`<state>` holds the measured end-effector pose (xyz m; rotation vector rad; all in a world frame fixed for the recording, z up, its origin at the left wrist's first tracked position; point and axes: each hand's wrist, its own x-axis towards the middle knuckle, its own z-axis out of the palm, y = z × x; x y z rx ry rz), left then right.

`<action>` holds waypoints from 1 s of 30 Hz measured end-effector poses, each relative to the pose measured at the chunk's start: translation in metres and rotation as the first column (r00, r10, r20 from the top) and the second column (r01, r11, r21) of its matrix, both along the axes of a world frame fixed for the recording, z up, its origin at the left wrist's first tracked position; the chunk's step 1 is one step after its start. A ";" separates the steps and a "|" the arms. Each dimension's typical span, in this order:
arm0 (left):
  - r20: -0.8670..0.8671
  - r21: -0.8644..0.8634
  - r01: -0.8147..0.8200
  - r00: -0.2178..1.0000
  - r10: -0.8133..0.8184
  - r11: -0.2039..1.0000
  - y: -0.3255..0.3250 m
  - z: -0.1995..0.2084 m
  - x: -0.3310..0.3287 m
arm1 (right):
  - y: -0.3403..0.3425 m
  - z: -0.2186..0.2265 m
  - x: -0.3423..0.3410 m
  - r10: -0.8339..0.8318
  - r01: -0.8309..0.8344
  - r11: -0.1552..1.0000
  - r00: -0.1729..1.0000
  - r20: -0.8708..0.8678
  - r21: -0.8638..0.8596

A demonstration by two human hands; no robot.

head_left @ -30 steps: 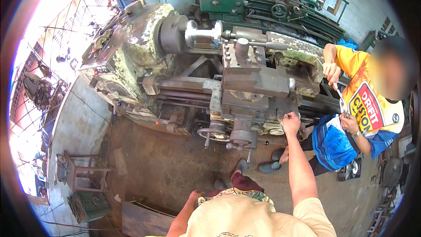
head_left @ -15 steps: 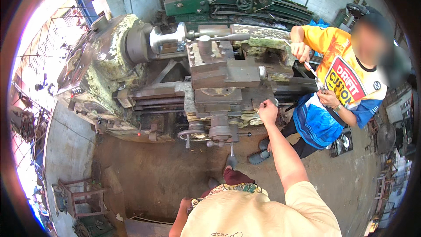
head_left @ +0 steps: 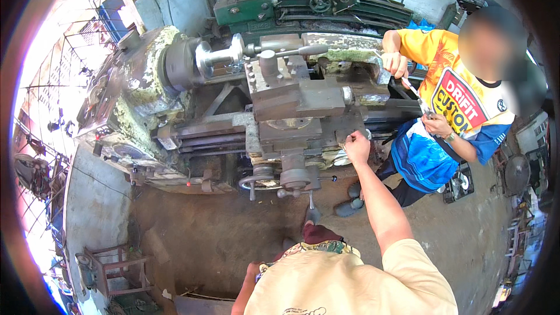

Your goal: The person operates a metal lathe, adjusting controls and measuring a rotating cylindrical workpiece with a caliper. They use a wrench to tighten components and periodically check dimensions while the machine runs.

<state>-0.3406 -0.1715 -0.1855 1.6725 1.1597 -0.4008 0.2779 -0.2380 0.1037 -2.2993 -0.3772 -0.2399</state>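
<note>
My right arm reaches forward to the right side of a worn metal lathe. There my right hand [head_left: 357,147] rests against the carriage [head_left: 344,127], its fingers curled in; anything inside them is hidden. My left hand [head_left: 252,269] is low beside my waist, mostly behind my shirt, with its fingers out of sight. A shiny flanged metal workpiece [head_left: 220,56] sits in the lathe chuck [head_left: 182,64]. To its right stands the tool post [head_left: 268,65] with a long lever [head_left: 306,51]. Below the cross slide are a handwheel [head_left: 256,182] and a ball-ended crank [head_left: 293,191].
Close at the right, a co-worker [head_left: 449,102] holds a slim pale tool [head_left: 410,86] in both hands. A green lathe [head_left: 315,3] stands behind. A stool frame [head_left: 119,271] is at lower left, and an open black case [head_left: 459,184] lies on the floor at right.
The view has shifted slightly. My right hand keeps its place at the carriage, and the co-worker's hands stay on the slim tool.
</note>
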 end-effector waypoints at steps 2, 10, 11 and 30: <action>-0.029 0.025 0.077 0.997 -0.076 0.997 0.002 0.003 0.002 | -0.001 0.001 0.001 0.020 -0.020 1.000 0.999 0.031 -0.006; -0.163 -0.012 -0.288 0.945 0.282 0.958 -0.001 0.020 0.019 | -0.002 -0.004 0.004 0.037 -0.037 0.999 0.999 0.000 0.000; -0.167 -0.030 -0.285 0.946 0.276 0.958 -0.002 0.021 0.020 | -0.002 -0.005 0.005 0.056 -0.056 0.998 0.998 0.016 0.015; -0.162 -0.022 -0.125 0.979 0.120 0.992 -0.012 0.016 -0.008 | -0.002 0.002 0.001 0.054 -0.055 0.998 0.999 0.004 0.038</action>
